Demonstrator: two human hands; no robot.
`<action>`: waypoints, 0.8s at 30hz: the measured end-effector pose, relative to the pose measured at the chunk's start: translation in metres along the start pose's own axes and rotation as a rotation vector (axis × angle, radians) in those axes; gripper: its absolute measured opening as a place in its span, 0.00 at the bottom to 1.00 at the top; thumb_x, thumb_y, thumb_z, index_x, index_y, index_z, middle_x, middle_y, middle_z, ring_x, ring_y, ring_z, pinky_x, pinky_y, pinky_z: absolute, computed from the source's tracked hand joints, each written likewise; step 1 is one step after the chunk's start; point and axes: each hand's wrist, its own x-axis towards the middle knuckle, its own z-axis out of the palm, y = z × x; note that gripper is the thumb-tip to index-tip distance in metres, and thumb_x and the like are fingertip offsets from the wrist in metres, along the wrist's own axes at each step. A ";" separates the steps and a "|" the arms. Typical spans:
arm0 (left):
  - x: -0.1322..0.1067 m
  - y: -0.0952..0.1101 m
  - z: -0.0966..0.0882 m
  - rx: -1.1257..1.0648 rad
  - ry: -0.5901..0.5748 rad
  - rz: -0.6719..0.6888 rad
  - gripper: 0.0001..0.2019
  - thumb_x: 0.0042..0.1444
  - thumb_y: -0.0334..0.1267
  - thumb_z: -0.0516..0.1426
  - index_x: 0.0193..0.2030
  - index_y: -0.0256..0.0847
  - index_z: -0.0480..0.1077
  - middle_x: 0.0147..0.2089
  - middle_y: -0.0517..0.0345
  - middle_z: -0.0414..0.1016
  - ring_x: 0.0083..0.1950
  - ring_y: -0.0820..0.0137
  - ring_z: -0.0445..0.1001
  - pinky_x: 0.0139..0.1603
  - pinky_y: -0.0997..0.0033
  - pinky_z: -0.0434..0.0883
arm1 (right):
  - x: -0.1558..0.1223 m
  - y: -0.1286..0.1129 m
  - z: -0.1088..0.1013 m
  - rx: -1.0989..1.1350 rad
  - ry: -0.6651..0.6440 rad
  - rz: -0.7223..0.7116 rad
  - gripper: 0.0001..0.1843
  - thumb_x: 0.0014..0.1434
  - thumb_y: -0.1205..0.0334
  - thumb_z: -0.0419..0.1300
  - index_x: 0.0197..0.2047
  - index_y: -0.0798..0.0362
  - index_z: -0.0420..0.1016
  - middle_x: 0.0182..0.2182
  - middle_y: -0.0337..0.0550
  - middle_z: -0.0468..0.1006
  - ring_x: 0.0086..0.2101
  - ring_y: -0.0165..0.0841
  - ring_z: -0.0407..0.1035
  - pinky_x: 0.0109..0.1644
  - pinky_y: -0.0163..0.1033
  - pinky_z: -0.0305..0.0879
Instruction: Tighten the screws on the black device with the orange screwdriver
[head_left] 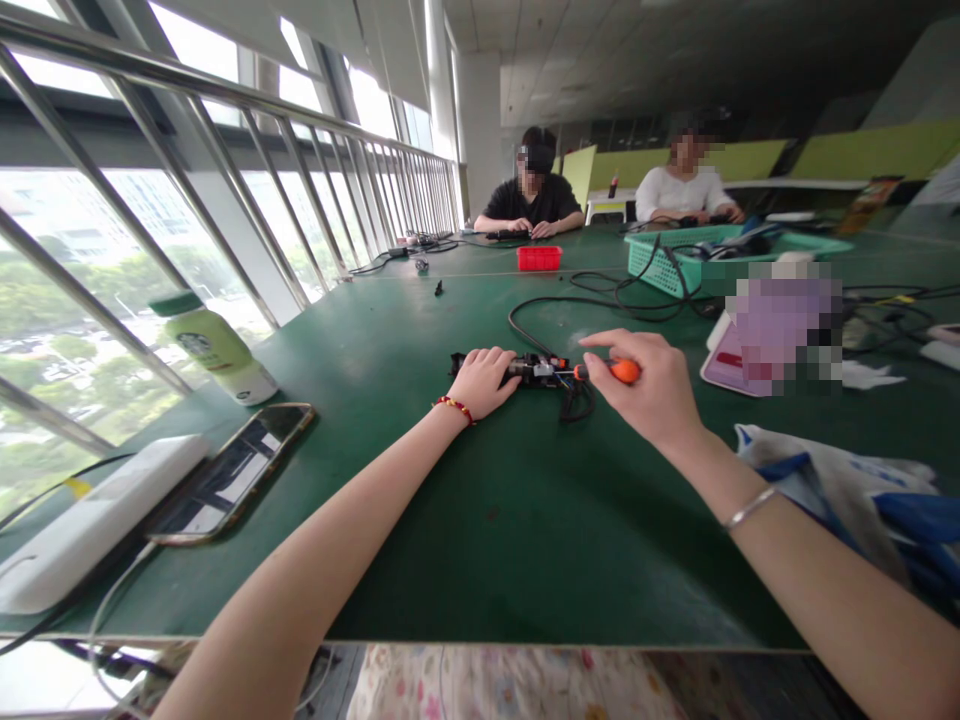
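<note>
Atop device (538, 373), left hand (486, 381), palm down

1. A green table (480, 560), its near edge running straight across and its right edge out of view.
2. In the near left corner, a white power strip (112, 515), with a phone (232, 480) lying face up just beside it.
3. Farther along the left edge, an upright green-capped bottle (214, 350).
4. Mid-surface, a black device (529, 372); a black cable (562, 298) loops beyond it.
5. Toward the far edge, a small black part (439, 288), a red basket (540, 259) and, farther right, a green basket (646, 264).
6. On the right side, a blurred pink item (742, 372), a tissue (870, 375) beside it, and, nearer the near edge, a crumpled bag (832, 480).
</note>
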 end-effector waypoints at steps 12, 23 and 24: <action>-0.001 0.001 -0.002 0.017 -0.007 0.001 0.18 0.63 0.43 0.48 0.55 0.38 0.64 0.51 0.50 0.70 0.52 0.60 0.68 0.57 0.60 0.60 | 0.000 0.001 0.001 -0.022 0.014 -0.017 0.09 0.54 0.59 0.58 0.37 0.51 0.74 0.17 0.35 0.65 0.24 0.35 0.64 0.37 0.41 0.65; -0.001 0.001 -0.001 0.025 -0.001 0.001 0.18 0.63 0.43 0.48 0.55 0.37 0.64 0.51 0.50 0.70 0.52 0.61 0.68 0.57 0.61 0.60 | 0.000 -0.001 0.000 -0.028 0.018 -0.001 0.08 0.53 0.59 0.57 0.36 0.51 0.74 0.20 0.38 0.70 0.27 0.36 0.68 0.40 0.41 0.65; -0.001 0.000 -0.001 0.028 -0.001 0.001 0.18 0.63 0.43 0.48 0.55 0.37 0.64 0.51 0.50 0.70 0.52 0.61 0.68 0.57 0.61 0.60 | 0.000 -0.001 0.000 -0.037 0.007 0.021 0.08 0.54 0.58 0.57 0.34 0.50 0.75 0.19 0.38 0.70 0.27 0.36 0.68 0.39 0.41 0.64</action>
